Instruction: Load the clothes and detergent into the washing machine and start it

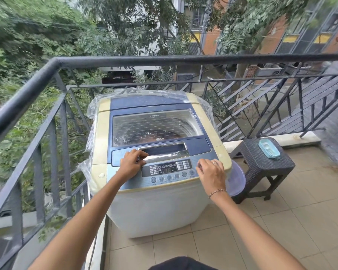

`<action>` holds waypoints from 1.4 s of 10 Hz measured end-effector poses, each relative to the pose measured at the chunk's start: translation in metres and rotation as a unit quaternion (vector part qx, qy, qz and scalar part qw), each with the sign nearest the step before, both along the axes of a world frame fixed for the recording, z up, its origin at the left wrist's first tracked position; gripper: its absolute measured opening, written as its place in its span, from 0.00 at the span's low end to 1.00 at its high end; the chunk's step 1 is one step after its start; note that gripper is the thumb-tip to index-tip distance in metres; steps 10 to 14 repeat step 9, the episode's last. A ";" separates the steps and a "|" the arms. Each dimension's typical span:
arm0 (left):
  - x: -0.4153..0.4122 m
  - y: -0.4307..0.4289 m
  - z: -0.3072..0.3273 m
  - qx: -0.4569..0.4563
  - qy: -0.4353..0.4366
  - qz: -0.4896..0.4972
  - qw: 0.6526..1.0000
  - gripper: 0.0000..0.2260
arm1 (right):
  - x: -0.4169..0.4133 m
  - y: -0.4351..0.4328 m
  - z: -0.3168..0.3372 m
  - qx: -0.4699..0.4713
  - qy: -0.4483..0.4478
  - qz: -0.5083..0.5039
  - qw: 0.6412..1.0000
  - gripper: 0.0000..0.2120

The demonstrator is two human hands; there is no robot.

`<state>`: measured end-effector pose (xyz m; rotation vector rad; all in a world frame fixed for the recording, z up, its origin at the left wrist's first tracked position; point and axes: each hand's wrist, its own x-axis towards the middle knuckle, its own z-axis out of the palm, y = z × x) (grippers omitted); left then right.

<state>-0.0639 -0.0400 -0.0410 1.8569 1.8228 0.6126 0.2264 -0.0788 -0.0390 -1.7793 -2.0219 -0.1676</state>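
On the balcony's top-loading washing machine (158, 211), the closed, stiff, glass-windowed lid (156, 127) is best lifted by its recessed front handle (164, 149), beside which thin clear film (160, 157) is pinched by the left hand (132, 162); the curled right hand (211, 172) has a hold that cannot be told.

The brand "LG" is printed on the washing machine (156, 207) lid (199, 145), just below its clear window (156, 125). Small print above that window and the control panel (167, 167) labels cannot be read.
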 end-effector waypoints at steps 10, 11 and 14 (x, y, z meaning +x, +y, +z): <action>0.009 0.003 -0.001 -0.016 -0.018 0.041 0.999 0.08 | -0.018 0.016 0.004 -0.072 0.030 0.055 0.995 0.20; 0.009 0.003 -0.001 -0.016 -0.018 0.041 0.999 0.08 | -0.018 0.016 0.004 -0.072 0.030 0.055 0.995 0.20; 0.009 0.003 -0.001 -0.016 -0.018 0.041 0.999 0.08 | -0.018 0.016 0.004 -0.072 0.030 0.055 0.995 0.20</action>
